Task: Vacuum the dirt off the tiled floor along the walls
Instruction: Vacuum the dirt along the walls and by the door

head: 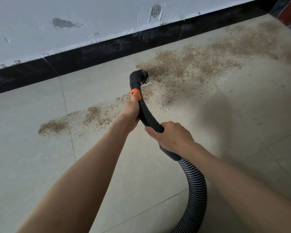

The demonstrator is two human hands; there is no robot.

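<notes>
Near wall, over dirt (183, 64) | left hand (132, 113) grips vacuum handle (147, 115) | right hand (172, 137) wraps its rear

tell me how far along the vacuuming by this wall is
Early on. Done: only a small pale patch by the nozzle looks cleared. In hand: the left hand and right hand grip the curved black handle, the nozzle at the edge of the dirt. Left: the wide spread towards the right along the skirting and the trail to the left.
</notes>
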